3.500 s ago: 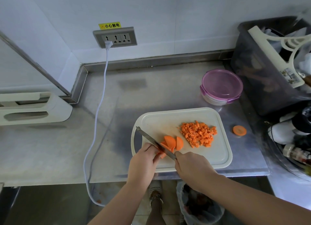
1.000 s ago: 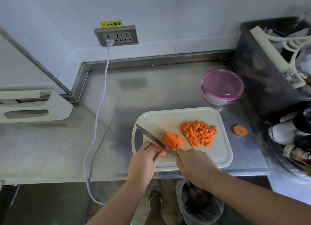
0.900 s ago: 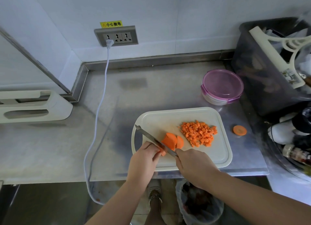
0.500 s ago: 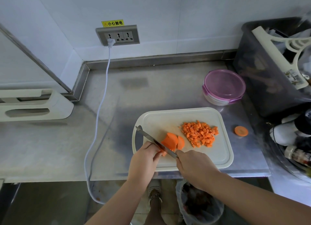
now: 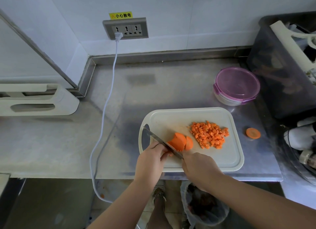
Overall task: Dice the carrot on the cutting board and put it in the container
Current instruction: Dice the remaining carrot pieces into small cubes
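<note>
On the board (image 5: 179,119), diced bits (image 5: 208,134) are heaped right of the carrot (image 5: 178,141), whose remaining chunk the left hand (image 5: 150,162) pinches while the right hand (image 5: 200,168) grips the knife (image 5: 159,139), blade laid across it. Roughly half seems done; the container (image 5: 236,85) behind sits lidded, apparently empty.

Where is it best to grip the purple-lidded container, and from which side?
Grip the container by its round side wall below the lid, fingers coming from the front left: the dark bin stands close on its right, and the lid shows no knob.
</note>
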Available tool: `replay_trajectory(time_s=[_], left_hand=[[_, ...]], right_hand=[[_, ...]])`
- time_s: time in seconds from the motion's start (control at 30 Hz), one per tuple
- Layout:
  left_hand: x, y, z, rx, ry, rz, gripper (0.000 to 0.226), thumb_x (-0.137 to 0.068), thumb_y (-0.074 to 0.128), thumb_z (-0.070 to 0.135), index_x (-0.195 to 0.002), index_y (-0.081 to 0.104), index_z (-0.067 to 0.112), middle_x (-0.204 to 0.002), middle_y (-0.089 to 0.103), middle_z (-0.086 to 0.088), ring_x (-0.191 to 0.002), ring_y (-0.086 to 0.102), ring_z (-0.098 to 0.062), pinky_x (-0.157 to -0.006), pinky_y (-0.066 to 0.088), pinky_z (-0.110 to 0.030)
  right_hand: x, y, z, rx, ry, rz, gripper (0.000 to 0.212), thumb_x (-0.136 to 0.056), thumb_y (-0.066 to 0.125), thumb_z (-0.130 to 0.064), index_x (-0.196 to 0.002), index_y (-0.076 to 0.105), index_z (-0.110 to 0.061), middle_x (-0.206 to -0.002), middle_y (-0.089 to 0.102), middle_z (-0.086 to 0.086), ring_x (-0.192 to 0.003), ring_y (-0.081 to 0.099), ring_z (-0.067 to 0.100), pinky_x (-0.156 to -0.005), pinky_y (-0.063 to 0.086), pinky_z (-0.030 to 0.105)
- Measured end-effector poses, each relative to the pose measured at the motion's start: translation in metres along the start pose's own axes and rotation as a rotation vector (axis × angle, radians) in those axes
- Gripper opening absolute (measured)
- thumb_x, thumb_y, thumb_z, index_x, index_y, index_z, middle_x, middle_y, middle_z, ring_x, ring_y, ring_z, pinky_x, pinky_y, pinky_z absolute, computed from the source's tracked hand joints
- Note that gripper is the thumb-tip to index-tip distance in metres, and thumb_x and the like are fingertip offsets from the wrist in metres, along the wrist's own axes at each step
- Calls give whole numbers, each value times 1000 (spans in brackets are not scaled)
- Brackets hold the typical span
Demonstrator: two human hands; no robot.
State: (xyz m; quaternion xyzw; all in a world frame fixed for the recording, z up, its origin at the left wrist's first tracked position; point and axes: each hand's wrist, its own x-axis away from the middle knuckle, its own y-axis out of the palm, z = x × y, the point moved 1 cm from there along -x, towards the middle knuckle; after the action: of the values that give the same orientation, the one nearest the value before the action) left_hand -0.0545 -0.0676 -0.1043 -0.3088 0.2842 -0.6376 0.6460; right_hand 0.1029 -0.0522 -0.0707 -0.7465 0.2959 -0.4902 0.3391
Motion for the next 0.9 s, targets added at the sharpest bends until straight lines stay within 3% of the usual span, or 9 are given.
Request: replay_trajectory(time_s=[0.1,0.17,0.23,0.33,0.53,0.73,0.9], left_hand=[[2,1,-3,-30,40,25,3,-85,69,19,-84,69,16,-91,62,9,-72,62,-14,-64,51,-31],[3,1,-5,-41,78,48,7,-83,69,22,-80,68,16,-87,61,9,-67,62,-13,-58,52,-32],[4,2,-7,-40,119,69,5,-81,69,22,-78,68,19,-86,60,10,-63,61,-10,-55,53,-31],[3,3,-9,-29,149,83,4,-80,70,21,-78,68,21,-86,59,13,-63,60,-7,-54,52,-29],[3,2,-6,-41,167,110,10,-81,61,29,-77,68,23,-84,62,12,-62,62,-9,-51,52,-26],[3,2,-5,-54,148,105,5,-78,73,17,-79,70,21,-85,64,7,-61,62,-14,-50,48,-25],[3,1,-5,-54,146,103,12,-75,77,11,-79,69,19,-85,64,7,-62,63,-15,-51,50,-26]], right_hand=[[-1,-4,6,-101,18,-11,24,-103,30,-25,-93,49,-16,-70,40,-6,-71,49,19,-67,44,33],[1,-6,7,-110,13,-6,33,-103,26,-27,-72,38,-22,-70,36,-7,-63,41,12,-60,36,28],[5,-10,6,-91,4,11,35,-103,25,-27,-67,26,-26,-70,36,-6,-58,34,7,-54,28,25],[13,-15,7,-77,-6,47,25,-103,27,-30,-83,38,-22,-69,43,-5,-62,45,14,-62,39,29],[17,-16,1,36,-36,42,22,-103,29,-27,-110,47,-17,-69,42,-5,-66,50,20,-57,40,30],[17,-10,0,68,-64,49,22,-103,30,-24,-117,46,-16,-68,38,-5,-55,39,14,-47,30,26],[17,-9,-1,71,-58,32,21,-102,32,-20,-118,46,-16,-69,41,-4,-67,52,21,-57,43,31]])
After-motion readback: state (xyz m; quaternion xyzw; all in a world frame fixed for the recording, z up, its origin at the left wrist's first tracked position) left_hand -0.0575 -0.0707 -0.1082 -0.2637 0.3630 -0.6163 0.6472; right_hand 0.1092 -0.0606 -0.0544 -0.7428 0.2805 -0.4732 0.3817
